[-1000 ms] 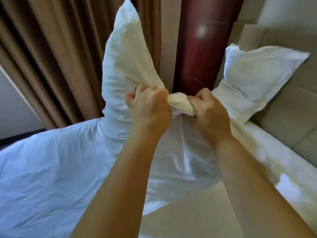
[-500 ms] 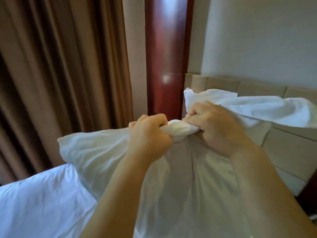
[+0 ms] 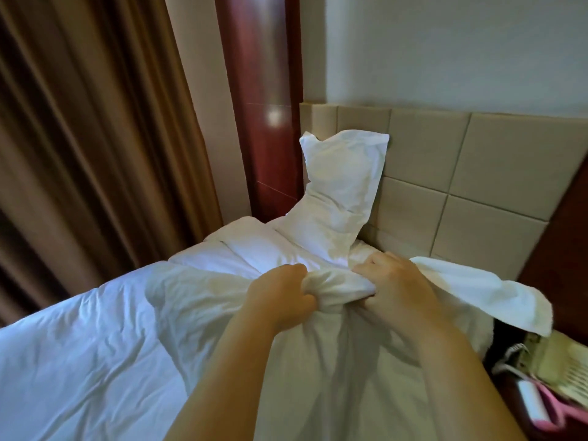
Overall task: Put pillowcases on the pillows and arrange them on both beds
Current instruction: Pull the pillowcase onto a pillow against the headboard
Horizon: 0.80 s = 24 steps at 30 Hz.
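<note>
Head view: I look down at my two fists over the near end of the bed [image 3: 79, 361].
Left hand [image 3: 280, 299]: fingers curled tight into a fist on the gathered top edge of the pillow [image 3: 318, 361], so the cloth cannot slip while I lift it.
Right hand [image 3: 394, 291]: fingers pressed together and clamped on the same bunched edge, just right of the left fist; two grips keep the weight level.
Pillow in hand: it hangs below my fists, already in white cloth, one corner flapping out to the right.
Second pillow [image 3: 340, 189]: stands upright at the far end, leaning on the headboard [image 3: 461, 173], probably its finished place.
Judgement: the held pillow likely goes beside it.
Right edge: bedside things, too blurred to name.
</note>
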Tool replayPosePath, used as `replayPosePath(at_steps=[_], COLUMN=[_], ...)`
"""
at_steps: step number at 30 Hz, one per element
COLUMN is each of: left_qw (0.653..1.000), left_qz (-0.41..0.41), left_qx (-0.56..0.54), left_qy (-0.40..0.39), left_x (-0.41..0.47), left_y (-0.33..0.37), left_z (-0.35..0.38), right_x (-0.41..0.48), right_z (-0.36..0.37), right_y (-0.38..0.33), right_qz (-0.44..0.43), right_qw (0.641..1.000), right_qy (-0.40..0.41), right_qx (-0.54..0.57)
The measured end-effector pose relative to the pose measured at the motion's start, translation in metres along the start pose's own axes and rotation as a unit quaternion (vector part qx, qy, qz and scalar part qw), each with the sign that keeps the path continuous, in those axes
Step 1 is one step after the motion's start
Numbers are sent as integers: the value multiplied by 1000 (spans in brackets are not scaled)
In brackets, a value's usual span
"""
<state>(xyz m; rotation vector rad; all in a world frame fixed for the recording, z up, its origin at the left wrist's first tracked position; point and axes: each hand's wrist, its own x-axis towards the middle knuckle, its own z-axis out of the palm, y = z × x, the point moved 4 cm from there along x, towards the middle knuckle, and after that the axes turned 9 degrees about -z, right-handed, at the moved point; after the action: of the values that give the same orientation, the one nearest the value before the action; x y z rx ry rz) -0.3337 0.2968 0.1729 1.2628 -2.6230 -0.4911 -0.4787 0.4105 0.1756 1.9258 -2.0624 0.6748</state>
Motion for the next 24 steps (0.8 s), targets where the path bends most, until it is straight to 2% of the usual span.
replayPosePath(at_steps=[2,6,10,12,14,18,20,24], left_qw=[1000,998,997,997,991,958,956,976], left_qz=[-14,-45,-72,-68,-55,-99,-98,-49], left_qx=[-16,-27,-10,-26,-24,86,121,143], left_qy=[14,27,18,-25,-119,-255,-248,-155], left_x=[1,0,-1,4,10,16,18,38], left_y=[19,47,63,66,66,39,34,44], left_z=[20,48,62,67,74,93,106,119], right_x=[-16,-44,-58,-62,-66,-74,-74,-58], right_z=[2,19,21,25,29,42,48,52], right_y=[22,54,60,61,65,77,81,94], right_qz=[28,95,89,93,103,118,124,110], right_qw=[999,980,979,971,965,963,962,965], right_qy=[-8,-169,-176,-202,-219,-212,-211,-213], right_qx=[11,51,61,83,99,118,124,110])
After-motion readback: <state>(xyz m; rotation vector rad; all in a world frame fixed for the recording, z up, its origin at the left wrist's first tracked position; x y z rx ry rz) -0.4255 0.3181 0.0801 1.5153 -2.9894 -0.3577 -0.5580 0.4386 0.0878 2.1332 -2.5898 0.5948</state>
